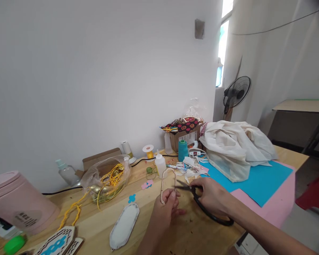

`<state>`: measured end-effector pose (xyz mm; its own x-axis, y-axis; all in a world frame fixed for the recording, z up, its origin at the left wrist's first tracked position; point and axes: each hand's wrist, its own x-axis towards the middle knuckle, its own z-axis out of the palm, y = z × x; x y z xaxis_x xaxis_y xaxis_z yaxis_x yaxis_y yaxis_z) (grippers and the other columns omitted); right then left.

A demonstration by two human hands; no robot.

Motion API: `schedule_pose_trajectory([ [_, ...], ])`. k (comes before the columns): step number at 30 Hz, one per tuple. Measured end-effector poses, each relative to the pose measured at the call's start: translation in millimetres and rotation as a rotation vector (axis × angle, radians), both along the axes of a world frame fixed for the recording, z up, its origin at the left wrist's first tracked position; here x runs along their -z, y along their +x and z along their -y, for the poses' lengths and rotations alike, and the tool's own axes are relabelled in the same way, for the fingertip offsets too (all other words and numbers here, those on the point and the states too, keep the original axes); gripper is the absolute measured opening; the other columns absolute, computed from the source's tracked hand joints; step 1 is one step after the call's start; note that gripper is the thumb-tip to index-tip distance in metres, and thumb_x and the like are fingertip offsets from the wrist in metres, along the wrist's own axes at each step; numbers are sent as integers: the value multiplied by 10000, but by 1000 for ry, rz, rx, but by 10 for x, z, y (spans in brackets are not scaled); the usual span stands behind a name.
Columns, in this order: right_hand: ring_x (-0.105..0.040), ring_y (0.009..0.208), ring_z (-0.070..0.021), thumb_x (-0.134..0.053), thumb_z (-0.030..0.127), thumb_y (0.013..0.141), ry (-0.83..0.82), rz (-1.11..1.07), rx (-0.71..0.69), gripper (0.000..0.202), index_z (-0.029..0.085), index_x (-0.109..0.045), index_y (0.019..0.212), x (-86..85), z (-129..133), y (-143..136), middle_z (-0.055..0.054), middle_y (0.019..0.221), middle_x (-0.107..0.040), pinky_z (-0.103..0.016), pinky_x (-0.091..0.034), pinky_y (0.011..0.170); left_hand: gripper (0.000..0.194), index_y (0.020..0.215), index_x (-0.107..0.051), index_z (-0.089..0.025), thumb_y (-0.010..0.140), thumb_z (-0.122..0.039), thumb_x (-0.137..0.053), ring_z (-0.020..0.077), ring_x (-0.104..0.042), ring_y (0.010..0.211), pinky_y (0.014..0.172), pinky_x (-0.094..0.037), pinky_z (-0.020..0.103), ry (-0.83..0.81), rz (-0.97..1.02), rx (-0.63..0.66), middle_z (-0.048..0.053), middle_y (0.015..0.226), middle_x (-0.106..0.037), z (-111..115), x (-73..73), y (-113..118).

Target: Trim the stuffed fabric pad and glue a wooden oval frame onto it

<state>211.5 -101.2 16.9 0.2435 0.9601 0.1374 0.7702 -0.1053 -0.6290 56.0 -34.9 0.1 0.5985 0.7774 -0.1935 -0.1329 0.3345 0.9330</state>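
Observation:
My left hand [168,206] pinches the lower part of a thin, long loop-shaped frame [162,182], which stands up from the fingers. My right hand [211,194] grips black scissors [211,215], their blades pointing left with the tips at the frame's right side, just above my left fingers. Whether the blades touch the frame is hard to tell. On the wooden table [146,198], left of my left hand, lies a white elongated piece [124,226] with a greyish edge. A blue flower cutout [132,198] is just above it.
Behind my hands are a glue bottle [160,164], a teal thread cone [183,151] and paper scraps [192,166]. White cloth [228,145] lies on blue paper [266,180] at right. A plastic bag [108,177] with yellow cord and a pink bin [21,202] stand at left.

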Motion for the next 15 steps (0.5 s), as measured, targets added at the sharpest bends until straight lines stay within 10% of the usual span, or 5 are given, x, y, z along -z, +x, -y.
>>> schedule_pose_trajectory([
  [15, -523, 592, -149, -476, 170, 622, -30, -4, -19, 216, 235, -654, 726, 71, -34, 11, 6, 640, -635, -209, -306, 472, 366, 622, -563, -155, 532, -488, -687, 49, -233, 404, 510, -445, 255, 10, -13, 27, -115, 408, -310, 9, 10, -6],
])
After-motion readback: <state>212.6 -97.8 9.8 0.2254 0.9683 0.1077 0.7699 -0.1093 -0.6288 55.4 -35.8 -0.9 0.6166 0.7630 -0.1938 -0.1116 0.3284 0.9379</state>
